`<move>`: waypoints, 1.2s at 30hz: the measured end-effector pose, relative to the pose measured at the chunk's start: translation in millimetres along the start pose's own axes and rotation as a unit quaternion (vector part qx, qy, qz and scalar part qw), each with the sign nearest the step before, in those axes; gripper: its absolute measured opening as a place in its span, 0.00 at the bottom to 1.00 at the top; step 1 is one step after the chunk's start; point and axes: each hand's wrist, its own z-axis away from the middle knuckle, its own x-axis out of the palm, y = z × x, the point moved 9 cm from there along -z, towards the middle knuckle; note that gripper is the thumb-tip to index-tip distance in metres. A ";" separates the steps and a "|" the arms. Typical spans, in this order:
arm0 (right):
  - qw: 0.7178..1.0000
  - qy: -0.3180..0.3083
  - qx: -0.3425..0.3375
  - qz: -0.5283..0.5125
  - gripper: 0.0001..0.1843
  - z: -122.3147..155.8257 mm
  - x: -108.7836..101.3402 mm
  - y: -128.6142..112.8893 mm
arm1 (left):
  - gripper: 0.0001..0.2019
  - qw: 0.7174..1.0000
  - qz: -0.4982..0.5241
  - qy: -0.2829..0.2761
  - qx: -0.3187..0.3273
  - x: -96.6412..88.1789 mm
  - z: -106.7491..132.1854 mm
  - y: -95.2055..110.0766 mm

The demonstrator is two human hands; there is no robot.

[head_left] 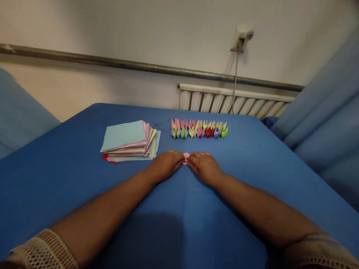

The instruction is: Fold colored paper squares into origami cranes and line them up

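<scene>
Both my hands rest on the blue table, fingertips meeting at its middle. My left hand and my right hand are closed in a pinch on a small pink folded paper, which mostly hides under the fingers. Just beyond the hands stands a row of several small folded paper pieces in pink, yellow, green, red and purple. To the left of that row lies a stack of coloured square paper sheets, light blue on top.
A white radiator and a metal rail run along the wall behind the table. A wall socket with a cord hangs above. Blue fabric rises at the right, and more blue fabric at the left.
</scene>
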 end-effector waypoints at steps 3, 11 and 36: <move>1.000 0.010 0.001 0.010 0.18 -1.2 1.4 0.0 | 0.11 0.999 0.042 0.019 -0.022 -0.9 -1.1 -5.1; 0.998 0.033 0.020 -0.042 0.12 -4.2 8.0 7.0 | 0.06 0.986 0.151 0.049 -0.060 -3.3 -3.0 -14.6; 0.999 0.003 -0.034 0.001 0.20 11.6 0.4 -8.1 | 0.04 0.977 0.154 0.069 -0.131 -5.0 -0.5 -32.4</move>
